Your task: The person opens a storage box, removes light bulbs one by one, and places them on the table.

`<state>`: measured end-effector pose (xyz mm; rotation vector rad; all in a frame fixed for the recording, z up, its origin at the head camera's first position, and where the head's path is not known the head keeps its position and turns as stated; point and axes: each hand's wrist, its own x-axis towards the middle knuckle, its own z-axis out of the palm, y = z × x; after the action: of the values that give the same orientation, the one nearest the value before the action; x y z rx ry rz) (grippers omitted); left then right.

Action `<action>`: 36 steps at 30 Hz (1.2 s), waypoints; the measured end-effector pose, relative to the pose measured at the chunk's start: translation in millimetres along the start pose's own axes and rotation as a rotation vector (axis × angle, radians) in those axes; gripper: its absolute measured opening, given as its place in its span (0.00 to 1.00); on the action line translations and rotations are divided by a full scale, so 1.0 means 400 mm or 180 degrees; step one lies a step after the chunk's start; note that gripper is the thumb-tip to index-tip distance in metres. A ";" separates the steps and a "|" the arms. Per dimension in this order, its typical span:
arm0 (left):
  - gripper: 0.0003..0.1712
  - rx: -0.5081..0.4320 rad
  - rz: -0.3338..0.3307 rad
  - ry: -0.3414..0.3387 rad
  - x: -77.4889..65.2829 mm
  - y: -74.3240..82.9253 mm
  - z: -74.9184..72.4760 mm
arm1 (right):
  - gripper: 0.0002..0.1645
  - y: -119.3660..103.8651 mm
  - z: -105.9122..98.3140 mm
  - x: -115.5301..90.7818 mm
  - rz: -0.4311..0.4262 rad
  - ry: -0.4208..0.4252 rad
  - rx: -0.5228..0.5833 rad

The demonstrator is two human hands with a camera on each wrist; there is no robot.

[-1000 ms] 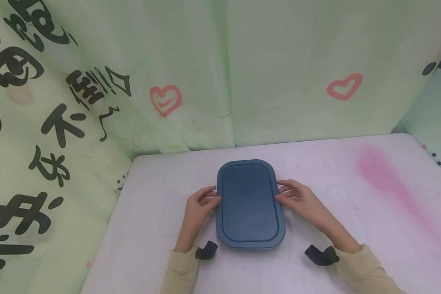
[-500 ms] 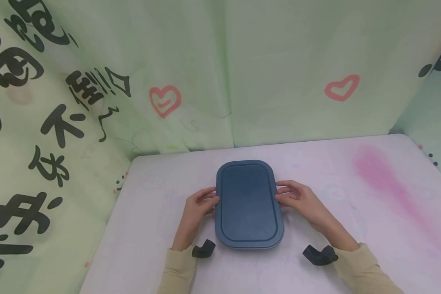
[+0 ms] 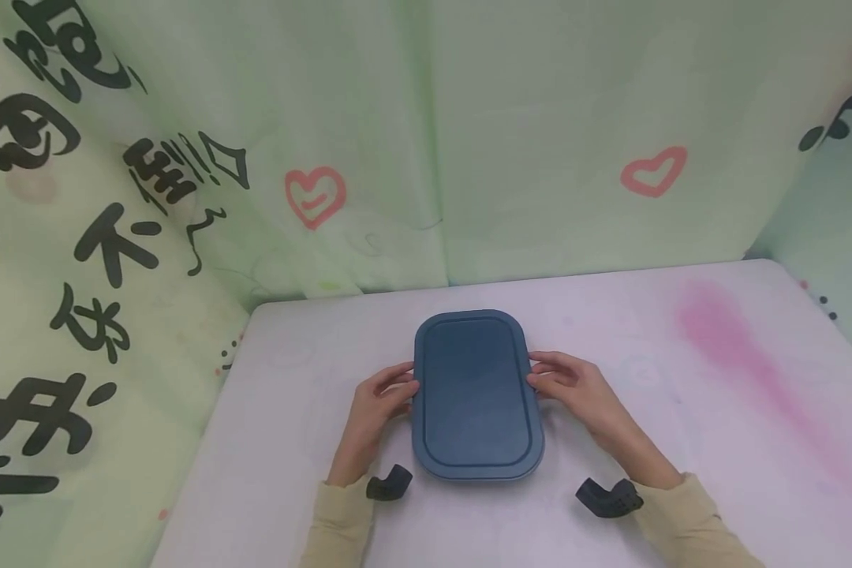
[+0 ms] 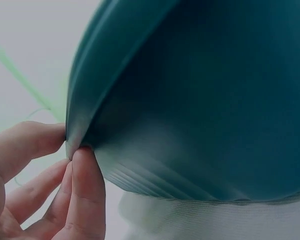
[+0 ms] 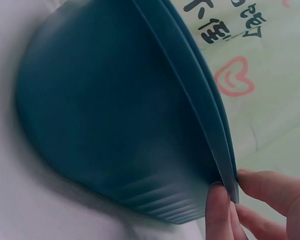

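Observation:
A dark blue food container [image 3: 477, 394] with rounded corners and a flat lid stands on the table, its long sides running away from me. At its left side my left hand [image 3: 372, 414] pinches the rim. My right hand [image 3: 582, 394] pinches the opposite rim. In the left wrist view, the left fingers [image 4: 87, 195] bend around the projecting rim, with the container's smooth wall [image 4: 200, 110] beside them. Thumb and fingers [image 5: 267, 187] of the right hand squeeze the rim in the right wrist view. Ribbed lines mark the wall near both grips.
The table [image 3: 291, 473] wears a whitish cloth with a pink smear at the right. Behind it hangs a pale green curtain [image 3: 539, 158] with red hearts and black lettering. Black curved pieces [image 3: 390, 483] sit by each sleeve cuff.
In the head view the container, both hands and the background all drift slightly left together. Both hands keep the same pinch on the rim.

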<state>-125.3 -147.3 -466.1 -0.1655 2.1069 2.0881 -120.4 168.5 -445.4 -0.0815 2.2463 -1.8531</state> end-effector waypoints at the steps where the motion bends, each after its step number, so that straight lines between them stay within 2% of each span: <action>1: 0.25 0.0015 0.0011 -0.0005 -0.001 0.000 0.000 | 0.34 -0.001 0.001 0.000 -0.0005 0.0006 0.0005; 13: 0.26 0.0019 -0.0068 0.0050 0.001 -0.013 -0.006 | 0.36 -0.001 0.006 -0.006 0.0042 0.0020 -0.0046; 36: 0.27 -0.0001 -0.0026 0.0039 -0.005 0.017 0.006 | 0.35 -0.014 -0.003 -0.009 -0.0030 0.0070 -0.0175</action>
<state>-124.4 -144.9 -459.1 -0.1872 2.1092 2.0880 -117.7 169.2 -439.3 -0.0812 2.3158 -1.8057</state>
